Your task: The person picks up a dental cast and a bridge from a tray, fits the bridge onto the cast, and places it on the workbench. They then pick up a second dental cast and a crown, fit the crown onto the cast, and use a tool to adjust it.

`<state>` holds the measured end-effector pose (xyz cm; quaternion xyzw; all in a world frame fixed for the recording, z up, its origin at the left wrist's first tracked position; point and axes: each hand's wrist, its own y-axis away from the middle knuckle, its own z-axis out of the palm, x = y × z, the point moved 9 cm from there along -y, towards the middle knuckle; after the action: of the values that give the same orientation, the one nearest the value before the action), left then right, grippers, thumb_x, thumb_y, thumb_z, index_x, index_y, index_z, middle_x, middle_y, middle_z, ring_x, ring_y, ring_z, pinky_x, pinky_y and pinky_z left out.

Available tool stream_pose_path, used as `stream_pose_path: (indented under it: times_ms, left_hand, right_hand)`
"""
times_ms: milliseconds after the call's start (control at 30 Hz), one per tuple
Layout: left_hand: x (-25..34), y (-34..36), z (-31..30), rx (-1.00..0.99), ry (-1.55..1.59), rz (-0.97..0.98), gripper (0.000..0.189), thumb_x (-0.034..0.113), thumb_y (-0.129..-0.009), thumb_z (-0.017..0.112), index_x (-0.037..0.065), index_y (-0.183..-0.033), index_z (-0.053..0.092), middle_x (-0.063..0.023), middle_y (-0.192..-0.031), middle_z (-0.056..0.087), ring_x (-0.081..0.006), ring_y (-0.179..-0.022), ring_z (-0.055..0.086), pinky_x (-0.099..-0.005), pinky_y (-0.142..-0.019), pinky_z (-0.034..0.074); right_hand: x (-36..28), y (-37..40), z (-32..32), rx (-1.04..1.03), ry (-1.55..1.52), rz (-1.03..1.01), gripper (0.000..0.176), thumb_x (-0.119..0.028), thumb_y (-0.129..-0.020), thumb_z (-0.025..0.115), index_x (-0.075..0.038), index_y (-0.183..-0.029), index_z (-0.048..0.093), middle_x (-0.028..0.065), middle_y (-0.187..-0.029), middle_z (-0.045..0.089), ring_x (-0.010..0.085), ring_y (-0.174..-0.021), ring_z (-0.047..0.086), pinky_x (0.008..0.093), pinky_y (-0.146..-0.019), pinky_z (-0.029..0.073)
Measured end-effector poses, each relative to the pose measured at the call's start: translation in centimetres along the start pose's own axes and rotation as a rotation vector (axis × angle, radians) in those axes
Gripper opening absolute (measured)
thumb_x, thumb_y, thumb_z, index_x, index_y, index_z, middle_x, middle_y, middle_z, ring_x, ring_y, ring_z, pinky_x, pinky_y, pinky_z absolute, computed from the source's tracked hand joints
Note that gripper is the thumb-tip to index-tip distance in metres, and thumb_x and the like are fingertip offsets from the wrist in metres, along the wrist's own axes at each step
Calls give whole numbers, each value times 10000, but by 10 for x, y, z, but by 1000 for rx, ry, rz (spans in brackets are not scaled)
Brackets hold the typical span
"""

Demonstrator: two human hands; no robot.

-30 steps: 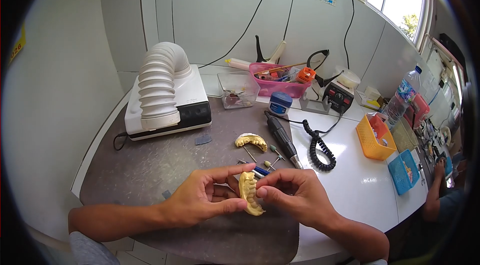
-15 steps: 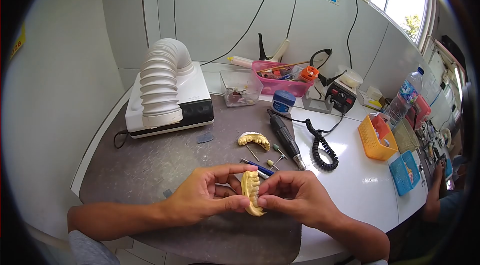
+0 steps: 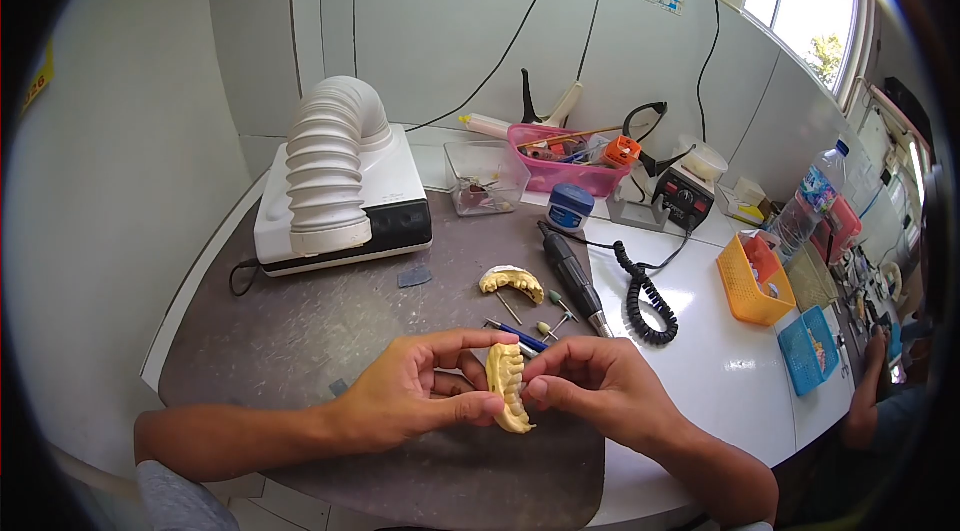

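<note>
My left hand (image 3: 425,393) grips a yellow plaster dental cast (image 3: 507,386) upright, index finger on its top end and thumb on its lower side. The row of teeth faces right. Close against that toothed side is my right hand (image 3: 590,386), its thumb and index finger brought together in a pinch; anything between the fingertips is hidden. Beyond the hands, a second dental cast (image 3: 512,281) lies on the brown work mat (image 3: 300,331). A blue pen-like tool (image 3: 515,334) and small mounted grinding burs (image 3: 558,301) lie between it and my hands.
A black rotary handpiece (image 3: 573,281) with a coiled cord (image 3: 645,306) lies to the right. At the back left stands a white extractor with a ribbed hose (image 3: 330,171). A blue-lidded jar (image 3: 570,206), pink basket (image 3: 560,174) and control box (image 3: 685,196) line the back. Another person's arm (image 3: 873,381) shows far right.
My right thumb has drawn back slightly from the cast's teeth. My left hand keeps its hold on the cast. The whole view has shifted a little.
</note>
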<state>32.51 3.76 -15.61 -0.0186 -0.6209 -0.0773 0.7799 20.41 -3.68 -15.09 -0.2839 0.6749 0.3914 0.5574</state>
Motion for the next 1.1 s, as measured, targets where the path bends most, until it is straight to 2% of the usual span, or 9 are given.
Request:
stream_pose_path:
  times_ms: [333,400,600,700,833,900,1000,1067,1100]
  left_hand:
    - [-1,0,-1,6,-6,-6,620,144,-890,743,0,-1416,448,-44,-973,628,-119,-916,654,-239,-837,537]
    - [-3,0,0,-36,-59,-47,612,55,-910,688,3,-1448,401,-104,-1137,614,-194,-1083,632,-320,-938,556]
    - [-5,0,0,-34,-39,-47,614,70,-913,689,7,-1451,399,-105,-1153,611,-195,-1095,625,-332,-943,555]
    - [-2,0,1,-5,-16,-1,629,152,-902,732,20,-1439,433,-45,-1000,614,-117,-934,640,-245,-850,523]
    - [-1,0,-1,-18,-10,27,635,149,-908,723,44,-1458,423,-44,-1019,604,-115,-962,628,-246,-860,520]
    - [-3,1,0,-51,-50,-6,665,64,-904,698,33,-1482,370,-94,-1225,594,-187,-1133,602,-332,-979,531]
    - [2,3,3,-52,-107,-6,663,53,-906,691,41,-1486,369,-92,-1216,593,-178,-1122,604,-323,-984,525]
    - [5,5,5,-43,-101,-13,661,46,-906,689,40,-1485,370,-89,-1209,594,-173,-1114,606,-319,-983,524]
    - [5,6,6,-35,-96,-21,660,39,-905,687,39,-1484,371,-86,-1203,595,-168,-1106,607,-316,-982,524]
  right_hand:
    - [0,1,7,-24,54,8,154,-129,-897,732,-17,-965,650,19,-915,686,71,-858,651,221,-780,522]
    - [1,1,9,-36,36,7,156,-138,-896,736,-23,-954,648,12,-903,683,64,-846,646,215,-768,519]
    - [5,0,8,-28,64,-23,199,-190,-912,727,-21,-999,669,-5,-874,691,28,-779,616,190,-685,481]
    - [-1,-1,4,14,113,-106,186,-182,-915,723,-19,-979,662,-12,-851,679,21,-757,603,188,-673,476]
    - [-13,2,-9,192,36,-221,179,-182,-930,705,-15,-947,644,-14,-800,638,21,-692,569,192,-603,452]
    - [-16,5,-15,210,198,-163,176,-177,-934,699,-15,-972,641,-7,-801,635,28,-676,571,199,-579,447]
    - [-9,6,-20,220,356,-87,176,-134,-945,666,-12,-1064,622,22,-846,628,51,-623,571,225,-525,439]
    - [-33,13,-22,391,244,-387,178,-85,-942,644,-6,-1097,609,45,-923,631,62,-647,581,226,-548,445]
    - [-35,13,-20,381,281,-456,224,-39,-924,636,-11,-1144,605,85,-1007,634,96,-739,625,240,-615,498]
